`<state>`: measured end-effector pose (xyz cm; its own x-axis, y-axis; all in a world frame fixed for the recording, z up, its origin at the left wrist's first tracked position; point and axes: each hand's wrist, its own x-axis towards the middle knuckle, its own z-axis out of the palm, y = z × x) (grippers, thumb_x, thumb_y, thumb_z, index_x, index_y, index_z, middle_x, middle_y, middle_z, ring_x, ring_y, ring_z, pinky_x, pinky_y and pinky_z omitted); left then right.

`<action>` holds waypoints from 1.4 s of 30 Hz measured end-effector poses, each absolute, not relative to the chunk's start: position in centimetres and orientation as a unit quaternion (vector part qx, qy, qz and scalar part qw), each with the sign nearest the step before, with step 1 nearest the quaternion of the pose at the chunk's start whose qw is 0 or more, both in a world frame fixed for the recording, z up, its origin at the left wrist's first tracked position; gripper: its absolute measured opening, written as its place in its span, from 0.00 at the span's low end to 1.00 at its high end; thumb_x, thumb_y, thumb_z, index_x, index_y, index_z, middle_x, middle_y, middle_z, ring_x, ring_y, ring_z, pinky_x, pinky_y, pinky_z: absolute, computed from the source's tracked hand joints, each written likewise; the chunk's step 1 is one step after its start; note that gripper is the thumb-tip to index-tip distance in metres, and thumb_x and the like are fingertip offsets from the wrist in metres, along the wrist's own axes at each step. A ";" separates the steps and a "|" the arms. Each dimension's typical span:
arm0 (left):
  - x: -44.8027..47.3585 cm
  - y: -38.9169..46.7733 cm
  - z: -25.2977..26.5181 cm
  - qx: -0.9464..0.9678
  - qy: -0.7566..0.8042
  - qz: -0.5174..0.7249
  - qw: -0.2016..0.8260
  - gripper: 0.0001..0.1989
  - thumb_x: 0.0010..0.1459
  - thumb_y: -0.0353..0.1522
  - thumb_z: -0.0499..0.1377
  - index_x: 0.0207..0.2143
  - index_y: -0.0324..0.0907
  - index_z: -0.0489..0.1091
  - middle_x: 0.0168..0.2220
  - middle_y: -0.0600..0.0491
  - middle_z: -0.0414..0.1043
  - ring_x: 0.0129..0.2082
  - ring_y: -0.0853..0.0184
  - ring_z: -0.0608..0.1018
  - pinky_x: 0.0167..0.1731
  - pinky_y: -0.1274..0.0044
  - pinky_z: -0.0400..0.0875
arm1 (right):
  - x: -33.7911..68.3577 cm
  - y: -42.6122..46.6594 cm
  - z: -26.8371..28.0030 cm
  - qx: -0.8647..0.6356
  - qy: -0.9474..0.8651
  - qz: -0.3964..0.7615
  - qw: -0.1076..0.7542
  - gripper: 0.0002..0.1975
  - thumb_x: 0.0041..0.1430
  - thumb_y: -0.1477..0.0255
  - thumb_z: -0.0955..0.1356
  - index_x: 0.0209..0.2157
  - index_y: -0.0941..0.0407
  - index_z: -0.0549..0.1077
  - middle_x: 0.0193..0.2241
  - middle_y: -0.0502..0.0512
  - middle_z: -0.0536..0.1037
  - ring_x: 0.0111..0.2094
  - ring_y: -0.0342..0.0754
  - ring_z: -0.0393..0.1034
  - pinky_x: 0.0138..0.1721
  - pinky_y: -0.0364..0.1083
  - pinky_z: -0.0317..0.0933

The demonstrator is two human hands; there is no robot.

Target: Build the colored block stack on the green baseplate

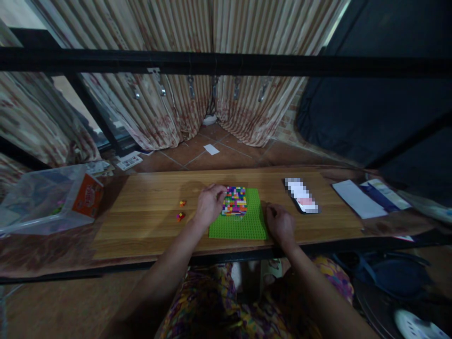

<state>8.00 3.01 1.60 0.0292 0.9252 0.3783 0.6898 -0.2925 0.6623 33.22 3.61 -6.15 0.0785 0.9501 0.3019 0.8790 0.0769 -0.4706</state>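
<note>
A block of many-coloured toy bricks [235,201] is built up on a green baseplate [240,230], towards its upper left part. At the block's top left corner is my left hand [211,202], thumb and fingers pinched together; whatever is between them is too small to make out. My right hand [280,223] rests by the baseplate's right edge with its fingers curled in, and their inside is hidden. Left of my left hand lie two small clusters of loose bricks, an orange one [182,203] and a red and yellow one [180,217].
The wooden board [141,202] lies under everything. A phone [302,195] is to the right, with papers [360,198] beyond it. At far left stands a clear plastic box [45,200] with an orange label. A dark metal bar [226,63] crosses in front of the curtains.
</note>
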 end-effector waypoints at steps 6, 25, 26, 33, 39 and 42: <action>7.9 3.4 1.7 0.743 0.577 0.333 0.072 0.08 0.60 0.27 0.53 0.36 0.42 0.71 0.35 0.51 0.76 0.37 0.65 0.75 0.48 0.70 0.64 | 33.2 3.6 -6.1 -0.678 -0.675 0.058 0.286 0.16 0.60 0.67 0.60 0.36 0.58 0.76 0.36 0.61 0.79 0.34 0.50 0.72 0.34 0.44 0.58; 8.0 4.7 2.3 0.820 0.541 0.188 -0.018 0.10 0.57 0.24 0.53 0.34 0.42 0.74 0.35 0.49 0.74 0.38 0.62 0.74 0.52 0.64 0.58 | 33.1 3.5 -6.0 -0.681 -0.672 0.063 0.285 0.15 0.60 0.67 0.60 0.35 0.57 0.76 0.35 0.59 0.79 0.33 0.48 0.71 0.33 0.43 0.56; 8.0 4.7 2.0 0.813 0.545 0.204 -0.011 0.10 0.57 0.24 0.53 0.34 0.42 0.74 0.35 0.49 0.74 0.38 0.62 0.74 0.51 0.65 0.60 | 33.1 3.5 -6.0 -0.682 -0.671 0.062 0.283 0.15 0.60 0.67 0.60 0.35 0.57 0.76 0.35 0.59 0.79 0.32 0.48 0.71 0.33 0.43 0.56; 8.0 4.6 0.2 0.730 0.563 0.372 0.111 0.10 0.57 0.26 0.54 0.36 0.43 0.75 0.35 0.52 0.73 0.37 0.67 0.75 0.42 0.74 0.69 | 33.1 3.5 -6.1 -0.680 -0.672 0.055 0.287 0.15 0.60 0.67 0.60 0.35 0.58 0.76 0.35 0.60 0.79 0.33 0.49 0.71 0.33 0.44 0.56; 7.7 4.2 -0.4 0.657 0.568 0.456 0.193 0.18 0.52 0.23 0.57 0.46 0.42 0.72 0.37 0.52 0.72 0.37 0.69 0.75 0.42 0.76 0.70 | 33.1 3.4 -6.0 -0.682 -0.672 0.058 0.283 0.16 0.59 0.67 0.60 0.36 0.58 0.77 0.35 0.60 0.80 0.34 0.50 0.72 0.33 0.44 0.56; 7.8 4.8 -1.1 0.590 0.578 0.507 0.247 0.18 0.53 0.24 0.57 0.46 0.42 0.71 0.40 0.51 0.73 0.39 0.68 0.75 0.44 0.75 0.70 | 33.2 3.4 -6.0 -0.682 -0.674 0.057 0.278 0.16 0.60 0.66 0.60 0.36 0.58 0.77 0.35 0.60 0.79 0.34 0.50 0.71 0.33 0.44 0.56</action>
<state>7.79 4.77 -1.10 -0.1813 0.9324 0.3127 0.4318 -0.2102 0.8771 33.18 3.42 -6.01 0.0859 0.9508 0.2976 0.8878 0.0625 -0.4559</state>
